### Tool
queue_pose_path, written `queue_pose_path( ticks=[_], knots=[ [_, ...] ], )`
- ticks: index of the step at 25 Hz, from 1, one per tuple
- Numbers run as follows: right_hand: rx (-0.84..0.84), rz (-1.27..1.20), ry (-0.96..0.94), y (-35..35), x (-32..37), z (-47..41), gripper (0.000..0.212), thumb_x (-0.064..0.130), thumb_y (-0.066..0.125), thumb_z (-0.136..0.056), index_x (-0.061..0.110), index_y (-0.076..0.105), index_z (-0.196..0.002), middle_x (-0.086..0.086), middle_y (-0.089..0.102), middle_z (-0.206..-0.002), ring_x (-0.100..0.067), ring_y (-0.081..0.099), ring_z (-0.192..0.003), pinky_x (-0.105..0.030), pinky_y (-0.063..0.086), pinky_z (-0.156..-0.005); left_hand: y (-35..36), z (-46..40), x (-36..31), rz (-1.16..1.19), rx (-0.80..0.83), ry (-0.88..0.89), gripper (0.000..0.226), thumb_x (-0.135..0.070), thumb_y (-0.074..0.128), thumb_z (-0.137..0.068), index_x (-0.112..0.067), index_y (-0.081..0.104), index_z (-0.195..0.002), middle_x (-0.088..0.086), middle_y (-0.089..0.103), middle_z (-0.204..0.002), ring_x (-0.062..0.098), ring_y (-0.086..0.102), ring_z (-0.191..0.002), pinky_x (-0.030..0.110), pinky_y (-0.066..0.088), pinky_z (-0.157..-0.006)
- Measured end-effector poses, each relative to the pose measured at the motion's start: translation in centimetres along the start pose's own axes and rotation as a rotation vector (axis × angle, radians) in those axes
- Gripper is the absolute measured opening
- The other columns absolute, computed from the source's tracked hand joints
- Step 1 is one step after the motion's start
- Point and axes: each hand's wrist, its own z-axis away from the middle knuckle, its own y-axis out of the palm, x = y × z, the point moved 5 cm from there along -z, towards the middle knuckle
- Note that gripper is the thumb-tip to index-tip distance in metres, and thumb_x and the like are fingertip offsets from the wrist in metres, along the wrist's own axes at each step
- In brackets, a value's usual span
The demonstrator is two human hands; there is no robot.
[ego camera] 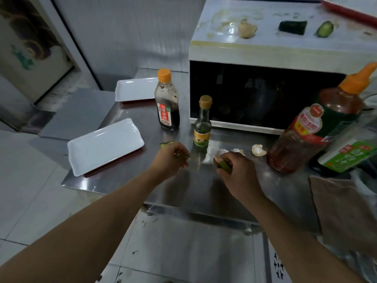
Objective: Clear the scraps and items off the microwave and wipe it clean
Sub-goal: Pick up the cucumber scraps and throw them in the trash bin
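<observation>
- Right hand (234, 168), nearest, low over the steel counter (204, 190) well in front of the microwave (265, 84): clenched round a green scrap with a pale peel piece at the fingertips.
- Left hand (173, 158), same distance from the microwave, off its left front corner: curled shut; thin scraps apparently pinched, contents not identifiable. Small green piece (166, 144) on the counter just beyond the knuckles.
- Loose peel (258, 150) on the counter between the right hand and the microwave door.
- Small glass bottle (202, 123) and dark sauce bottle (167, 103) standing just off the microwave's left front corner; large red sauce bottle (314, 129) before its right front. Judged already taken down.
- Brown cloth (342, 211) draped at the counter edge, right of the microwave's front: unused.
- Microwave top, farthest: pale lump (247, 28), dark green piece (292, 27) and cucumber end (324, 29) remaining; yellowish smears across the left part.
- Assessment: clearing partly done; three scraps to remove, wiping not begun.
</observation>
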Motion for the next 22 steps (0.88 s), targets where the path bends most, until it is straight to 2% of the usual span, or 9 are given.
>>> queue_pose_path(
  ticks=[3, 6, 9, 11, 13, 16, 22],
  knots=[
    [-0.002, -0.022, -0.019, 1.2, 1.1, -1.1, 0.026, 0.011, 0.07, -0.08, 0.007, 0.063, -0.104, -0.009, 0.064, -0.101, -0.02, 0.058, -0.092, -0.023, 0.042, -0.079, -1.9, -1.3, 1.2, 0.079, -0.032, -0.046, 0.011, 0.004, 0.052, -0.089, -0.005, 0.057, -0.088, 0.007, 0.066, -0.076, 0.014, 0.06, -0.059, 0.029, 0.051, -0.064],
    [-0.001, -0.012, -0.02, 2.5, 1.6, -2.1, 0.026, 0.012, 0.07, -0.08, 0.007, 0.064, -0.105, -0.009, 0.065, -0.101, -0.019, 0.057, -0.093, -0.022, 0.04, -0.079, -3.2, -2.9, 1.9, 0.046, -0.098, -0.062, 0.009, -0.002, 0.058, -0.087, -0.008, 0.06, -0.094, 0.011, 0.067, -0.081, 0.018, 0.061, -0.068, 0.03, 0.053, -0.069],
    [0.005, -0.003, -0.01, 3.5, 1.6, -3.0, 0.031, 0.013, 0.07, -0.08, 0.008, 0.063, -0.109, -0.008, 0.064, -0.107, -0.02, 0.057, -0.1, -0.024, 0.042, -0.084, -4.2, -4.8, 2.6, -0.112, -0.189, -0.064, 0.018, -0.009, 0.067, -0.083, -0.013, 0.063, -0.099, 0.011, 0.068, -0.095, 0.025, 0.063, -0.086, 0.035, 0.053, -0.083],
    [0.014, 0.001, -0.004, 4.0, 1.5, -3.2, 0.033, 0.014, 0.07, -0.081, 0.009, 0.062, -0.112, -0.008, 0.063, -0.111, -0.021, 0.056, -0.103, -0.03, 0.045, -0.089, -4.5, -5.7, 3.0, -0.222, -0.209, -0.041, 0.027, -0.013, 0.07, -0.08, -0.014, 0.062, -0.105, 0.009, 0.066, -0.102, 0.026, 0.061, -0.092, 0.032, 0.05, -0.083],
    [0.027, 0.0, -0.001, 4.4, 1.4, -3.4, 0.033, 0.014, 0.069, -0.082, 0.009, 0.061, -0.113, -0.008, 0.063, -0.112, -0.022, 0.056, -0.104, -0.031, 0.045, -0.091, -4.2, -6.1, 3.3, -0.287, -0.201, -0.006, 0.029, -0.017, 0.072, -0.079, -0.014, 0.061, -0.106, 0.007, 0.065, -0.103, 0.023, 0.057, -0.089, 0.027, 0.045, -0.079],
    [0.04, 0.003, -0.005, 4.7, 1.0, -3.5, 0.032, 0.014, 0.068, -0.082, 0.01, 0.061, -0.113, -0.008, 0.062, -0.112, -0.021, 0.056, -0.104, -0.032, 0.045, -0.09, -3.3, -6.0, 3.8, -0.371, -0.188, 0.057, 0.028, -0.013, 0.07, -0.078, -0.013, 0.06, -0.105, 0.008, 0.064, -0.106, 0.024, 0.059, -0.094, 0.027, 0.043, -0.08],
    [0.055, -0.001, -0.007, 5.0, 0.1, -3.5, 0.032, 0.015, 0.068, -0.083, 0.011, 0.06, -0.114, -0.007, 0.062, -0.113, -0.022, 0.055, -0.105, -0.034, 0.046, -0.089, -2.9, -5.1, 4.5, -0.336, -0.266, 0.124, 0.028, 0.002, 0.065, -0.075, -0.012, 0.066, -0.1, 0.007, 0.067, -0.105, 0.022, 0.06, -0.099, 0.024, 0.043, -0.085]
  ],
)
